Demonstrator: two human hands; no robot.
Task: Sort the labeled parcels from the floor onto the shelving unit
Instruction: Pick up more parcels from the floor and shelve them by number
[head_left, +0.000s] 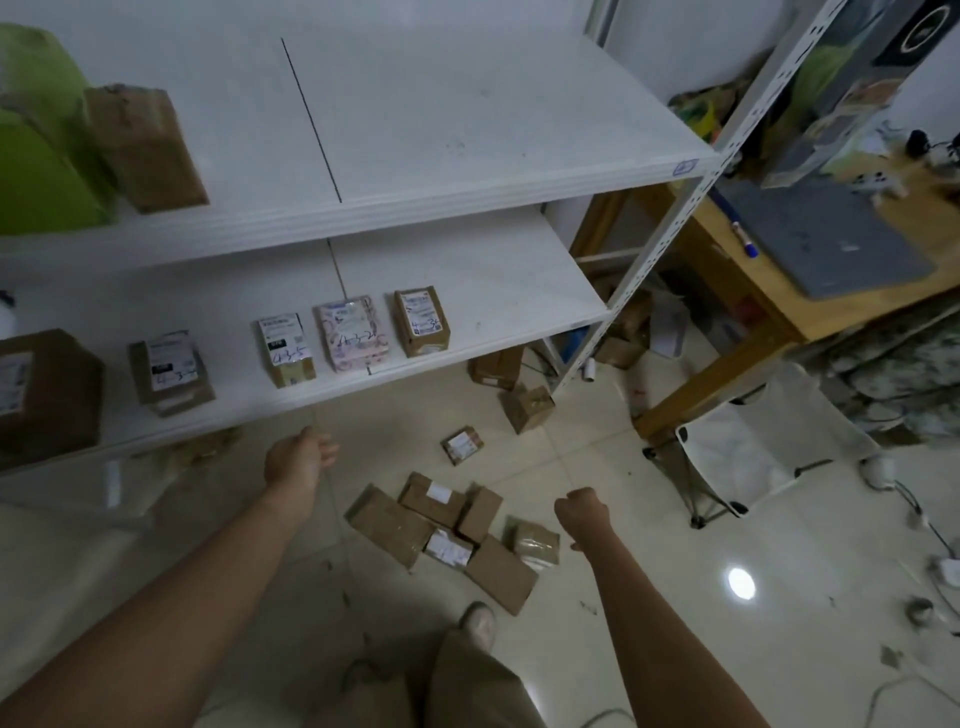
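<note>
A white shelving unit (467, 171) fills the upper left. Its lower shelf (493, 291) carries several labeled parcels: a brown box (422, 322), a pink packet (353, 332), a small box marked 4-3-5 (285, 348) and a darker one (169, 371). On the floor below lies a pile of brown cardboard parcels (447, 535), with a small one (462, 445) and two more (527, 408) nearer the shelf post. My left hand (298, 460) hangs in front of the lower shelf edge, fingers loosely curled, holding nothing. My right hand (582, 512) hovers over the pile, fingers curled, empty.
A large brown box (47, 389) stands at the shelf's left end. Green bags (41, 135) and a brown parcel (145, 145) sit on the upper shelf. To the right stand a wooden table (753, 291) and a white folding basket (748, 452). Cables trail across the floor at right.
</note>
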